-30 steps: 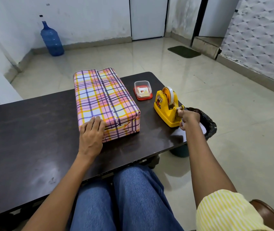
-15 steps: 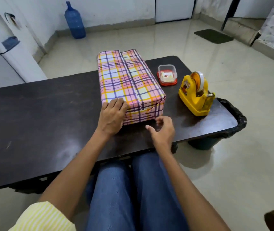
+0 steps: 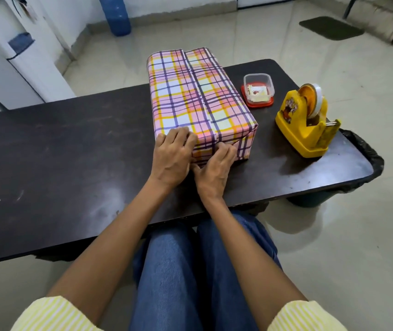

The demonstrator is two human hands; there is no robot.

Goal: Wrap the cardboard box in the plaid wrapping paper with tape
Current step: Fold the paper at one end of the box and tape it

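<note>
Change since half a second ago: right hand (image 3: pixel 214 170) has gone from the bench (image 3: pixel 71 163) to the near end of the plaid-wrapped box (image 3: pixel 197 101), bent fingertips on the fold; whether they pinch cannot be told. Left hand (image 3: pixel 174 156) stays flat on the near-left top corner, touching the right. Dark bench, pale tiled floor (image 3: pixel 333 235). Count: one box, mid-bench; one yellow tape dispenser (image 3: pixel 302 125) to its right; one clear container (image 3: pixel 258 89) between them, farther back.

The left hand (image 3: pixel 172 158) and right hand (image 3: pixel 214 173) hide part of the wrapped box (image 3: pixel 190 91)'s near end.
</note>
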